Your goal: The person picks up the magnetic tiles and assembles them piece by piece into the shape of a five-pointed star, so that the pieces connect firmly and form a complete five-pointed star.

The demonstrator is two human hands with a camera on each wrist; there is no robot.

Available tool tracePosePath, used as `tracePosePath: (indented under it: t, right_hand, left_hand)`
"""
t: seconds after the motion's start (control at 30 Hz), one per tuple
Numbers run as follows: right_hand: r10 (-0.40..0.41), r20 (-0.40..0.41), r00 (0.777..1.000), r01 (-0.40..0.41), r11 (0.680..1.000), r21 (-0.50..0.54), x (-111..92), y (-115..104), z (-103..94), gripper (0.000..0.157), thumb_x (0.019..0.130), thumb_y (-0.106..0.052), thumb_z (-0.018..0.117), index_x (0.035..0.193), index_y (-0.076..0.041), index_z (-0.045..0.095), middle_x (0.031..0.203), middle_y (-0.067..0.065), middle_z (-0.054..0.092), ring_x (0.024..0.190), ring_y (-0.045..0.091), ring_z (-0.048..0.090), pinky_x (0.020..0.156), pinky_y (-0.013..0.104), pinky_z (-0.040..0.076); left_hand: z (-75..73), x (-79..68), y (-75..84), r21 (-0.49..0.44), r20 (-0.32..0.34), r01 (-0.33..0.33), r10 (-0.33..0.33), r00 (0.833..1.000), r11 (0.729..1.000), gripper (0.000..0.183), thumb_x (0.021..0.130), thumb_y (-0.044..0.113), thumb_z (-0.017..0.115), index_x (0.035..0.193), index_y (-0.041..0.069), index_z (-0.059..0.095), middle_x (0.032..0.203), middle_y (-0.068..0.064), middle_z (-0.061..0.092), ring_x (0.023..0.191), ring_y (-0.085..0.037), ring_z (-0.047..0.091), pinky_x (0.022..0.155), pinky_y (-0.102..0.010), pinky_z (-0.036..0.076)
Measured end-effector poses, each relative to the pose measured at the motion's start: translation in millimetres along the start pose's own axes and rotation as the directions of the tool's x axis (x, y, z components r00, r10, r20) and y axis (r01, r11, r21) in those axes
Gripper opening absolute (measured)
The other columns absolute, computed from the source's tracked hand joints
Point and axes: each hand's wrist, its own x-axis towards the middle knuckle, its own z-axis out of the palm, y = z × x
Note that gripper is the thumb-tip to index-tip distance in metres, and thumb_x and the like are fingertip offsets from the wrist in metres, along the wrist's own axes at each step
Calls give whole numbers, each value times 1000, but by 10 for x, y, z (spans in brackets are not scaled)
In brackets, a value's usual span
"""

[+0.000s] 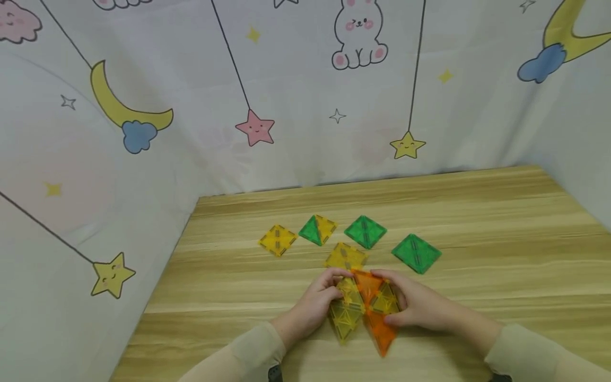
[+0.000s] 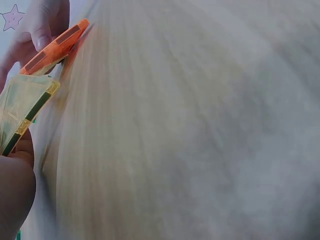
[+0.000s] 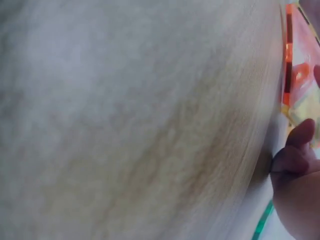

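Note:
Translucent yellow triangular magnetic tiles [image 1: 346, 319] are joined in a folded cluster, and my left hand [image 1: 312, 300] grips them between thumb and fingers. Beside them, orange triangular magnetic tiles [image 1: 383, 334] with a smaller yellow piece [image 1: 384, 301] between them are held by my right hand [image 1: 414, 302], its thumb on the lower orange tile. The two clusters sit close together at their middle. In the left wrist view the yellow tile [image 2: 25, 102] stands tilted, and the orange tile [image 2: 55, 47] slants behind it. The right wrist view catches only part of the orange tile [image 3: 302, 45].
Behind the hands lie flat diamond pairs: yellow tiles [image 1: 278, 240], a green-and-yellow pair [image 1: 318, 229], green tiles [image 1: 365, 232], nearer yellow tiles [image 1: 346, 255], and green tiles [image 1: 416, 253] at right. A printed cloth [image 1: 305, 159] hangs along the wooden table's [image 1: 501, 223] back edge.

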Motion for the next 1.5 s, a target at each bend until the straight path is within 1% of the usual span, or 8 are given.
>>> tracePosePath:
  t: [0.27, 0.5, 0.7, 0.9, 1.0, 1.27, 1.4, 1.5]
  right_hand:
    - [-36, -17, 999, 36, 999, -9, -25, 9, -12, 87, 77, -34, 76, 148, -19, 28, 144, 14, 33, 128, 32, 32, 99, 53, 27]
    - [5, 78, 997, -22, 975, 219, -55, 1, 1, 96, 80, -18, 75, 151, -13, 10, 128, 21, 42, 91, 21, 58, 72, 30, 50]
    - [-10, 80, 997, -12, 965, 261, -83, -1, -16, 88, 84, -16, 71, 150, -10, 14, 119, 21, 50, 90, 20, 59, 72, 30, 51]
    - [-36, 83, 996, 0, 918, 397, -109, -17, -33, 82, 90, -9, 62, 150, -8, 6, 126, 29, 22, 107, 35, 55, 77, 32, 50]
    - [-34, 102, 994, -15, 894, 447, -117, -27, -36, 85, 89, -7, 63, 150, -9, 4, 125, 30, 20, 105, 37, 55, 76, 34, 51]
    - [-58, 115, 992, 8, 917, 398, -95, 13, -31, 83, 84, -7, 68, 149, -5, 17, 122, 30, 47, 101, 25, 59, 80, 32, 50]
    - [-74, 145, 987, 17, 933, 358, -88, 36, -28, 82, 83, -10, 70, 149, -9, 21, 142, 32, 29, 116, 16, 50, 89, 26, 43]
    - [-53, 161, 985, -1, 947, 320, -100, 20, -22, 83, 82, -12, 70, 149, -14, 21, 148, 30, 14, 120, 24, 47, 89, 25, 42]
  left_hand:
    - [-9, -30, 8, -19, -12, -4, 3, 1000, 1000, 41, 80, -8, 43, 118, 2, 56, 104, -8, 54, 91, -16, 49, 78, -30, 39]
    - [-7, -20, -12, -31, -21, -4, 4, 1000, 1000, 38, 81, -6, 44, 116, 2, 56, 105, -10, 54, 91, -17, 50, 80, -30, 39]
    - [-2, -13, -32, -93, -38, -23, 19, 999, 995, 37, 80, -7, 44, 115, -3, 53, 101, -9, 54, 89, -16, 52, 79, -28, 42]
    - [-8, -15, -49, -141, -39, -42, 37, 999, 989, 37, 79, -8, 43, 115, -7, 50, 102, -10, 53, 88, -16, 52, 78, -28, 42]
    - [-13, -20, -54, -128, -50, -48, 42, 998, 991, 36, 80, -7, 44, 115, -7, 50, 105, -10, 53, 91, -16, 50, 80, -28, 40]
    - [0, -25, -42, -160, -73, -58, 47, 996, 985, 37, 79, -8, 45, 116, -9, 49, 105, -9, 50, 94, -16, 46, 81, -29, 37]
    - [6, -25, -45, -173, -86, -63, 48, 995, 983, 36, 79, -9, 45, 115, -10, 49, 103, -7, 50, 93, -16, 45, 81, -29, 37]
    - [10, -18, -60, -183, -89, -57, 41, 995, 981, 37, 78, -10, 44, 115, -10, 48, 101, -7, 51, 92, -16, 48, 80, -29, 38]
